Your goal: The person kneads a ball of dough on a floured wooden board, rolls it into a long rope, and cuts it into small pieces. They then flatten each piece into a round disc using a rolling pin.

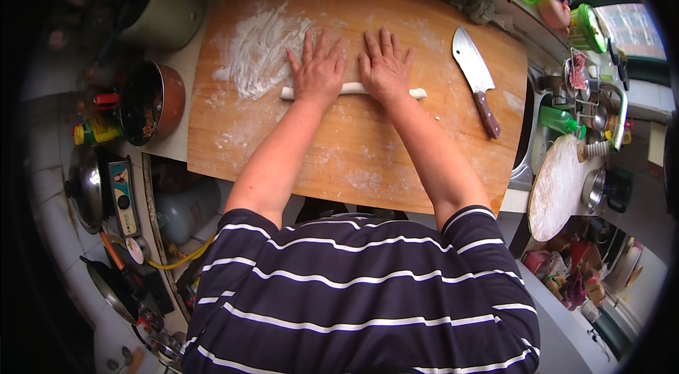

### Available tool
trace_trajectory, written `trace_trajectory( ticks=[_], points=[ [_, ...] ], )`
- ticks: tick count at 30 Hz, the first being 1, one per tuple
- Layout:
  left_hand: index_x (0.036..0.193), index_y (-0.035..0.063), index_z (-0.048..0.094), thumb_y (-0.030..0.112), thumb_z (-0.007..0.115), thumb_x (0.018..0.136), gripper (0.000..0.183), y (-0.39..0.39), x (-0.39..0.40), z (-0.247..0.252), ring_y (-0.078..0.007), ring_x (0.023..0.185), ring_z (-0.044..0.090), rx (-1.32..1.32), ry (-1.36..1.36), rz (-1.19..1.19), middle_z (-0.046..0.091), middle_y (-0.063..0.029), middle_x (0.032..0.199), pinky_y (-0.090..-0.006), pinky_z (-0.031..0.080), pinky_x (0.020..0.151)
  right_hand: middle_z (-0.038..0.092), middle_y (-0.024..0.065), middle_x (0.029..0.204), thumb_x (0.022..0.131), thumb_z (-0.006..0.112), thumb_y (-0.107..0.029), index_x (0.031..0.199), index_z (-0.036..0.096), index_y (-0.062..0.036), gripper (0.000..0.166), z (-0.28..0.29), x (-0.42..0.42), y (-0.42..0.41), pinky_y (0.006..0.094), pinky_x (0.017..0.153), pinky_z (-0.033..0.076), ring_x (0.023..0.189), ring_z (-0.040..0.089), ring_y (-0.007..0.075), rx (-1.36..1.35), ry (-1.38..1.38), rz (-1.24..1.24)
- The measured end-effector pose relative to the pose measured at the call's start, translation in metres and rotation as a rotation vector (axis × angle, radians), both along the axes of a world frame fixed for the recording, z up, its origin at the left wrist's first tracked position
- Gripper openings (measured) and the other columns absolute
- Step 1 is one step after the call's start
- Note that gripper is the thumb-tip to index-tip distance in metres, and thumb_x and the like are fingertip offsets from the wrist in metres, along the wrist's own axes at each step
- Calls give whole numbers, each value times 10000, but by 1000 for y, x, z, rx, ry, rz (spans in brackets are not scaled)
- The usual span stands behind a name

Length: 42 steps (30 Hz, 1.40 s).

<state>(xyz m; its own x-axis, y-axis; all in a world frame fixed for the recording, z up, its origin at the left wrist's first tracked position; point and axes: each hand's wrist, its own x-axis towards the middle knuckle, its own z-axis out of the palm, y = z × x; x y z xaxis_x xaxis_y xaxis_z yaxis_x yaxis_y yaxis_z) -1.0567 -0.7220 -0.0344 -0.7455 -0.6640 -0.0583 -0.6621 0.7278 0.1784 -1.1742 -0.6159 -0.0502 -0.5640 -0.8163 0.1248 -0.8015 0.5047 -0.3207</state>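
Observation:
A thin rope of pale dough (353, 88) lies crosswise on a large wooden board (350, 162). My left hand (317, 69) rests flat over its left part, fingers spread and pointing away from me. My right hand (387, 67) lies likewise over its right part, thumb towards the left hand. Both ends of the rope stick out beyond the hands. White flour (260, 50) is smeared on the board to the left of my left hand. A cleaver (475, 64) with a wooden handle lies at the right, apart from my hands.
A pot with dark residue inside (172, 101) stands left of the board, with a larger pot (170, 13) behind it. At the right are a sink (524, 164) and a round floured board (557, 188). A gas stove (123, 199) is at lower left.

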Motion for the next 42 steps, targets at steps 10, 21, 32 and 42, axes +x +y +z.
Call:
trace_trajectory(
  ticks=[10, 21, 32, 42],
  points=[
    [1493, 364, 445, 406, 506, 1011, 488, 94, 159, -2, -330, 1479, 287, 156, 63, -248, 336, -21, 1605, -577, 145, 1203, 208, 82, 1653, 997, 416, -556, 1573, 299, -276, 652, 23, 71, 162, 593, 1209, 75, 1518, 214, 280, 328, -74, 388],
    [1574, 324, 270, 566, 256, 1040, 587, 1, 72, -5, -281, 1546, 77, 117, -66, 40, 163, -34, 1668, -528, 11, 1240, 314, 177, 1596, 998, 459, -484, 1492, 456, -191, 574, 4, -16, 59, 634, 1181, 113, 1484, 247, 380, 69, 13, 53],
    [1510, 95, 415, 363, 414, 1035, 546, 55, 77, -6, -336, 1511, 215, 112, 92, -98, 298, -111, 1621, -516, 91, 1227, 282, 134, 1620, 1014, 453, -403, 1530, 386, -171, 570, 21, 29, 107, 628, 1172, 147, 1487, 271, 329, 234, -64, 158],
    [1540, 121, 357, 308, 437, 1023, 556, 110, 62, -13, -275, 1510, 233, 170, 161, -320, 296, -55, 1624, -514, 147, 1224, 335, 132, 1598, 1021, 421, -343, 1504, 410, -68, 556, 12, 51, 121, 546, 1210, 138, 1492, 268, 331, 139, -87, 197]
  ],
)
